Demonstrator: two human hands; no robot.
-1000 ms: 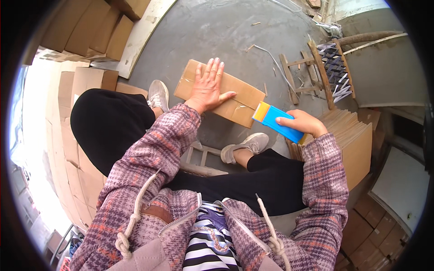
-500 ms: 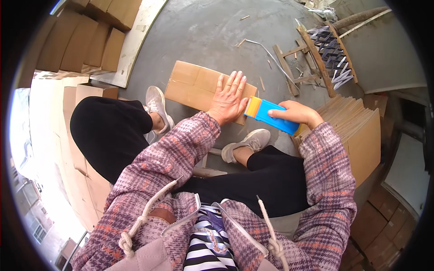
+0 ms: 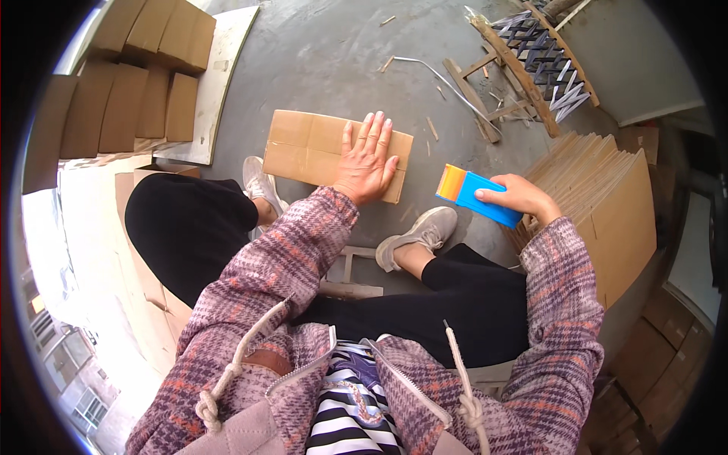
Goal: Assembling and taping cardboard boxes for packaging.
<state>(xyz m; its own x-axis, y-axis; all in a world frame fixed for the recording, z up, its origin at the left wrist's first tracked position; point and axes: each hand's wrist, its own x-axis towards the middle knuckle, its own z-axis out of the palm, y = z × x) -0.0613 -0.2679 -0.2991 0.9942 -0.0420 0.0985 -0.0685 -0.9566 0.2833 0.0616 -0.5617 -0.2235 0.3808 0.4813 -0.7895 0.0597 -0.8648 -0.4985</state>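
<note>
A cardboard box [image 3: 303, 144], its flaps closed, lies on the floor in front of my feet. Flat on its right part rests my left hand [image 3: 365, 163], fingers extended and pointing away from me. My right hand [image 3: 519, 199] grips a blue tape dispenser [image 3: 481, 193] with an orange-yellow front end, thumb on top. The dispenser is held in the air to the right of the box, apart from it, its front end toward the box. The fingers under the dispenser are mostly hidden.
Folded cardboard sheets [image 3: 599, 201] stand in a thick stack at my right. Closed boxes [image 3: 114, 106] are piled at the far left beside a pale board [image 3: 220, 91]. A wooden stool frame with woven straps [image 3: 531, 68] lies far right. Wood scraps and a bent rod [image 3: 440, 80] litter the floor.
My right hand has drawn the tape dispenser away from the box's right end, to the right. My left hand stays on the box. The whole view has shifted slightly.
</note>
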